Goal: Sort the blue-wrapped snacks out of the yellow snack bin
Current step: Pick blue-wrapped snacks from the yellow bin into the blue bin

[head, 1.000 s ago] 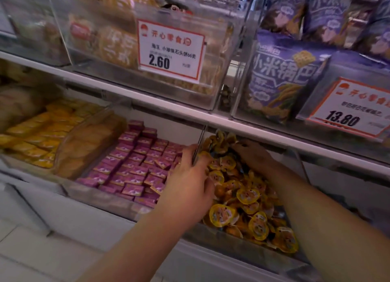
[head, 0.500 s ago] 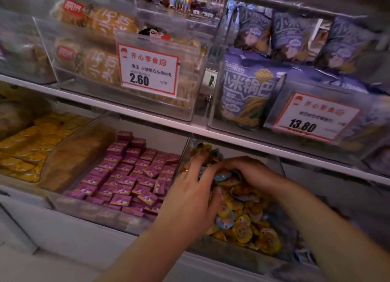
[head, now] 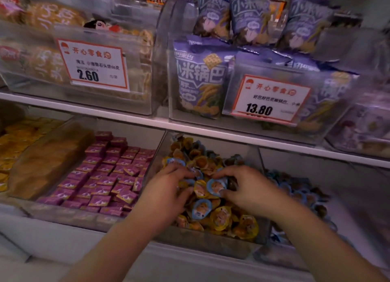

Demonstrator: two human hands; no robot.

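both hands are down in the clear plastic bin of yellow-wrapped snack cups point(head: 219, 242). the right hand point(head: 251, 191) pinches a round blue-wrapped snack cup point(head: 216, 186) near the bin's middle. the left hand point(head: 166, 193) lies on the pile just left of it, fingers curled; whether it grips anything i cannot tell.

We read 开心零食 and 2.60 on the left price tag point(head: 94, 65) clipped to a clear bin. The right price tag point(head: 269, 99) shows 开心零食 and 13.80. The purple bag point(head: 199, 79) reads 小米锅巴.
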